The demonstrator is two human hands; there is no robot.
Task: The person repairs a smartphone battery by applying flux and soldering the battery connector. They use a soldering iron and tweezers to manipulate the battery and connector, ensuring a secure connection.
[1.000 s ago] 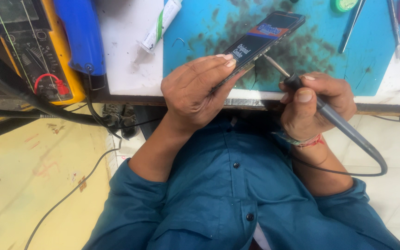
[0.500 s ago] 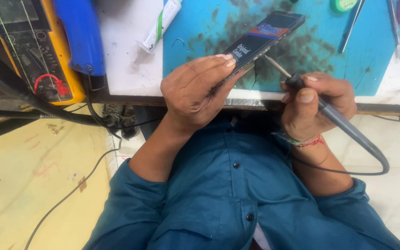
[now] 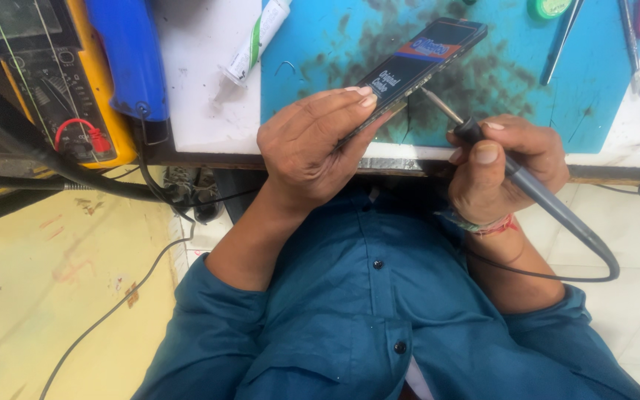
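Note:
My left hand [image 3: 309,144] grips the near end of a flat black phone part [image 3: 416,63] with a printed label, held tilted above the blue work mat [image 3: 587,96]. My right hand [image 3: 501,163] holds a grey corded soldering iron [image 3: 535,196] like a pen. Its metal tip [image 3: 438,104] touches the lower edge of the phone part, close to my left fingertips. The iron's cord loops back past my right wrist, which wears a red thread band.
A yellow multimeter [image 3: 61,81] and a blue tool [image 3: 131,55] lie at the left of the white bench. A small white tube [image 3: 257,41] rests beside the mat. Tweezers and hand tools [image 3: 631,44] lie at the mat's right. Black cables [image 3: 112,185] hang below the bench edge.

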